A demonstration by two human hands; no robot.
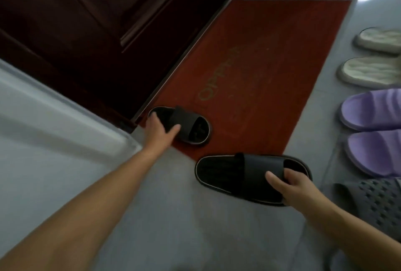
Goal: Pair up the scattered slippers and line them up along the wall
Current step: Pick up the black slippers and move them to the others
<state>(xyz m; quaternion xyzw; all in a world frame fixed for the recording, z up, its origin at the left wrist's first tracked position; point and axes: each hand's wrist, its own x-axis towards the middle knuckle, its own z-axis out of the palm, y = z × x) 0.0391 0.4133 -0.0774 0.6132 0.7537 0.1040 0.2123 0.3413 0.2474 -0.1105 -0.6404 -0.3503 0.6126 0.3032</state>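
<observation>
The left hand point(159, 128) reached out to the far black slipper point(191, 125), which lay at the near corner of the red doormat point(271, 64), just beside the foot of the dark door point(97, 21). Its fingers were spread and fairly straight over the heel end, and the thumb lay against the strap (no clasp round the slipper showed). The right hand point(297, 188) gripped the near black slipper point(234, 175) at one end, thumb on top by the strap and fingers curled under the sole, over the grey floor point(162, 205) just off the mat's corner. Along the right edge stood a row of slippers: two beige slippers point(373, 71) side by side, then two purple slippers point(373, 110), then a grey perforated slipper point(373, 201), partly cut off by the frame
</observation>
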